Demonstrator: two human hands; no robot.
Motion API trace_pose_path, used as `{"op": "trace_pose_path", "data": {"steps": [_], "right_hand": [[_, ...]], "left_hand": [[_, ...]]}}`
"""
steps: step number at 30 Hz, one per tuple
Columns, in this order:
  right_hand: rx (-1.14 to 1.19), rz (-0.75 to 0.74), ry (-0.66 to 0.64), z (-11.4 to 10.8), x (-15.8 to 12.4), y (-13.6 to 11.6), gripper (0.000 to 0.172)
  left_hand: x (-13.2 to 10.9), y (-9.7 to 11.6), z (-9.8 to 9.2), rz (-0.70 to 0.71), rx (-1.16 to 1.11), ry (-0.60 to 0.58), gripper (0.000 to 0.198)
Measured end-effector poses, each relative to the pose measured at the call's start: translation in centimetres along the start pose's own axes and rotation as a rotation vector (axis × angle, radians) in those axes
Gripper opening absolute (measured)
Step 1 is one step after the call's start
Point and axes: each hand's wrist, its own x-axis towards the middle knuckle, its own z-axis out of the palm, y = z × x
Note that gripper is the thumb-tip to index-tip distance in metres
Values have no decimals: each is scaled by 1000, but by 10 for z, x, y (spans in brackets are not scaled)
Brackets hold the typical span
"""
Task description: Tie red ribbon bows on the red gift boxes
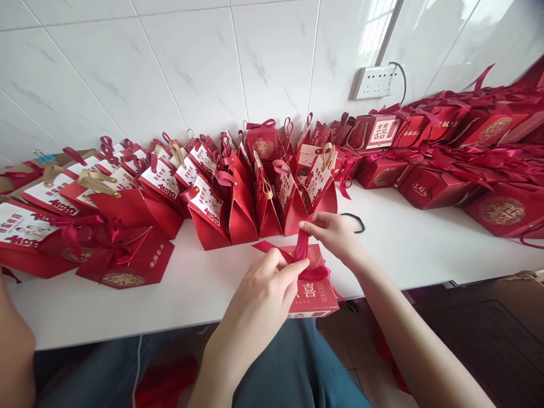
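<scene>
A red gift box (pixel 312 303) with white characters lies at the front edge of the white table, a dark red ribbon (pixel 302 245) looped on its top. My left hand (pixel 266 286) is over the box's left side, thumb and forefinger pinched on the ribbon near the knot. Higher up and to the right, my right hand (pixel 331 233) pinches a raised length of the same ribbon between thumb and fingers. Part of the box is hidden behind my left hand.
Red triangular boxes (pixel 244 209) stand close behind my hands. Ribboned boxes (pixel 134 255) sit on the left, and stacked red boxes (pixel 433 184) fill the right. A black hair tie (pixel 360 222) lies by my right wrist. A power strip (pixel 376 83) is on the tiled wall. Another person's arm (pixel 15 340) shows at left.
</scene>
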Motion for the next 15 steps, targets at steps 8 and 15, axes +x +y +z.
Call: {"op": "trace_pose_path", "data": {"steps": [8,15], "right_hand": [[-156,36,89,-23,-51,-12,55],[-163,106,-253,-17,-78,-20,51]], "left_hand": [[0,2,2,-19,175,-140,38],[1,4,2,-14,153,-127,35]]}}
